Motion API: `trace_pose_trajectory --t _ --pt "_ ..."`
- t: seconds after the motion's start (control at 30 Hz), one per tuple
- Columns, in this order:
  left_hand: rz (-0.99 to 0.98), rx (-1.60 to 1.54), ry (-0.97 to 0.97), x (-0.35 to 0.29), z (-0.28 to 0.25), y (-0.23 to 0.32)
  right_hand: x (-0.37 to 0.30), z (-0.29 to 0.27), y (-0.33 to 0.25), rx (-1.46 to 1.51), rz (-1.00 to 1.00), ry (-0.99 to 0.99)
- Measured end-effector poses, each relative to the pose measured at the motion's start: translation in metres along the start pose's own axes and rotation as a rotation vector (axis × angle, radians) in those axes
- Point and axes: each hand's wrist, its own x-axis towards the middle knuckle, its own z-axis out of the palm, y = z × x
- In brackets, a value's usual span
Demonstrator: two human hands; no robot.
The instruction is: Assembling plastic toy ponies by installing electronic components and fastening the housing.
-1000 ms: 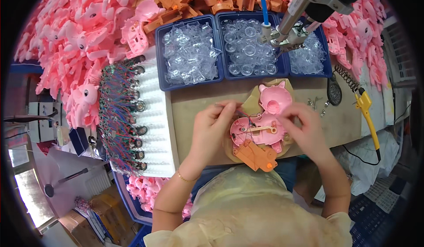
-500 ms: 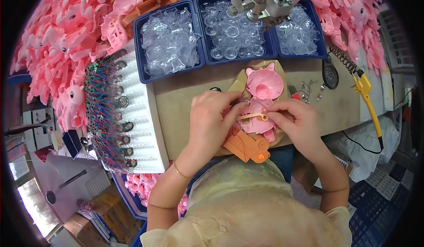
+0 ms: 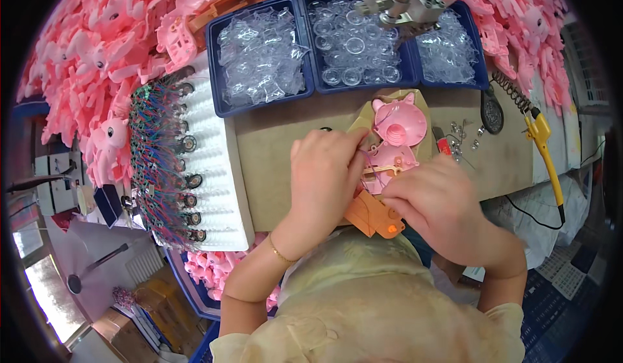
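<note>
A pink pig-shaped toy shell (image 3: pixel 403 121) lies open, inner side up, on a yellowish pad (image 3: pixel 423 143). My left hand (image 3: pixel 328 171) is at the shell's left edge, fingertips pinched on thin purplish wires (image 3: pixel 371 162). My right hand (image 3: pixel 438 197) is closed at the shell's lower right; what its fingertips hold, if anything, is hidden. Between the hands, a cream-coloured strip (image 3: pixel 384 169) crosses the shell's lower part. An orange plastic housing (image 3: pixel 373 215) sits below it, close to my body, partly under my right fingers.
Blue bins (image 3: pixel 217 71) of clear plastic parts line the back under a metal machine head (image 3: pixel 412 6). White foam (image 3: pixel 224 162) with wired round parts stands left. A red-handled tool (image 3: pixel 443 143), small metal pieces (image 3: pixel 457 139) and a yellow-handled tool on a coiled cord (image 3: pixel 540 132) are right. Pink shells (image 3: pixel 97 58) are heaped behind.
My right hand has moved from the strip down toward the orange housing, its fingers now curled lower. My left hand stays by the shell's left edge. The whole view has shifted slightly.
</note>
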Motion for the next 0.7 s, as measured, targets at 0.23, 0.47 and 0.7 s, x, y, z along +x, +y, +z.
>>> trace_pose_trajectory --t 0.23,0.47,0.7 --pt "-0.130 -0.499 -0.173 0.003 -0.014 -0.016 -0.018 0.043 0.029 0.107 0.256 0.126" --pt "-0.112 -0.459 -0.062 -0.001 -0.005 -0.019 -0.010 0.058 0.030 -0.128 0.155 0.128" --pt "0.066 -0.230 0.136 -0.004 0.009 -0.015 -0.011 0.066 0.022 -0.221 0.195 0.055"
